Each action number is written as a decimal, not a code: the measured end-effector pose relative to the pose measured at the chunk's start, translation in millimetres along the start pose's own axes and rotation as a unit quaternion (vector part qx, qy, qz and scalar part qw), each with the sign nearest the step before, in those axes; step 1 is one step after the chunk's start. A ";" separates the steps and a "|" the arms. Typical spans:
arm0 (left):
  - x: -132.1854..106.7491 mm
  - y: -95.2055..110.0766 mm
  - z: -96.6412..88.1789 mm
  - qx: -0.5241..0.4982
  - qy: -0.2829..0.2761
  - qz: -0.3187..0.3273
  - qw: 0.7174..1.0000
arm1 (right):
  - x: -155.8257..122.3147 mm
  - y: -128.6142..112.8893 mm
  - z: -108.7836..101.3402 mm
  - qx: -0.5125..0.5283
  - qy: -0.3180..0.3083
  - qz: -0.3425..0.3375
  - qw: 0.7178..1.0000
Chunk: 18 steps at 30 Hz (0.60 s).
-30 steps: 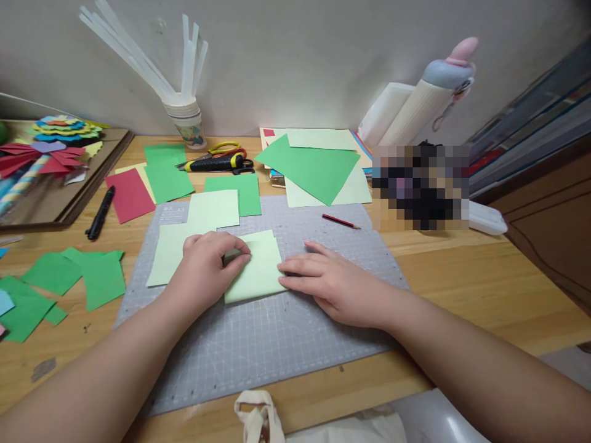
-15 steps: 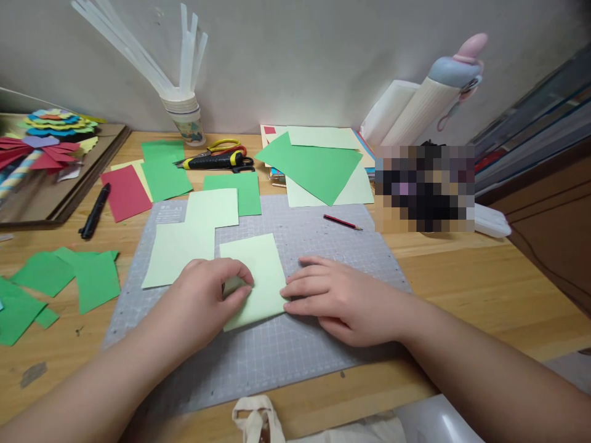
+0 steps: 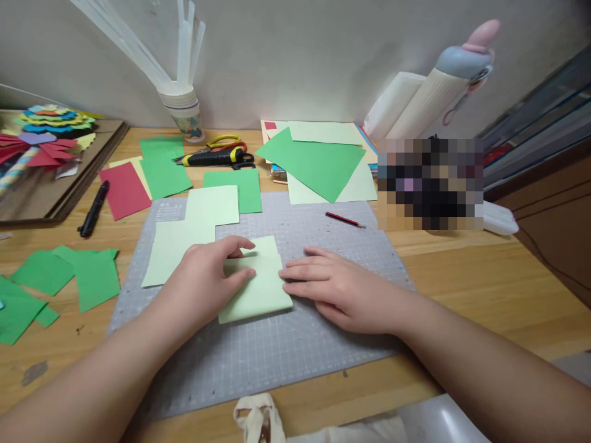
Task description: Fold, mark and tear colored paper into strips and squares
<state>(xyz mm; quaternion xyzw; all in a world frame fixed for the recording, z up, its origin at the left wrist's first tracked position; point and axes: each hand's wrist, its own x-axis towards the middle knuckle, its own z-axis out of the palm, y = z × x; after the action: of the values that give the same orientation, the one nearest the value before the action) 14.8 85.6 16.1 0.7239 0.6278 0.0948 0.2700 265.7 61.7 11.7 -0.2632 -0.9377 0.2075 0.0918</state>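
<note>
A light green sheet of paper [image 3: 258, 298] lies folded over on the grey cutting mat [image 3: 323, 354], its fold towards me. The front layer stops short of the back one, so a strip of the back layer shows above it. My left hand [image 3: 207, 267] grips the sheet from the left, thumb on the front layer and curled fingers by its upper edge. At the right edge, my right hand [image 3: 339, 289] rests flat with fingers stretched out, fingertips touching the paper. Two more light green sheets [image 3: 173, 246] lie behind my left hand, partly overlapping.
A pencil [image 3: 345, 219] lies on the mat's far right. Behind are a utility knife [image 3: 212, 157], scissors [image 3: 224, 141], green paper [image 3: 318, 163] and a paper cup [image 3: 187, 120] of white strips. Green scraps [image 3: 96, 277] and a black pen [image 3: 94, 209] lie left.
The front layer's upper edge now shows below the back layer's. My left thumb and index finger have moved apart. My right hand stays at the right edge.
</note>
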 end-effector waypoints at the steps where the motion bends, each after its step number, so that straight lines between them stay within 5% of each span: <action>1: 3.0 -0.7 -1.0 0.007 -0.002 0.001 1.000 | 0.4 0.2 0.4 -0.003 -0.008 0.008 1.000; 9: 15.9 9.5 -8.0 0.108 -0.048 0.032 0.992 | 1.2 0.0 0.2 -0.016 -0.038 0.042 0.998; 18: 22.9 7.9 1.8 0.069 -0.028 0.082 0.994 | 0.5 0.2 1.8 -0.015 -0.001 0.037 0.999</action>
<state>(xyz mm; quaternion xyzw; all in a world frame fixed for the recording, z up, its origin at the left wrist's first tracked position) 26.9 106.6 14.0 0.7919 0.5640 0.0528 0.2279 264.9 61.4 10.1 -0.2992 -0.9302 0.1972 0.0792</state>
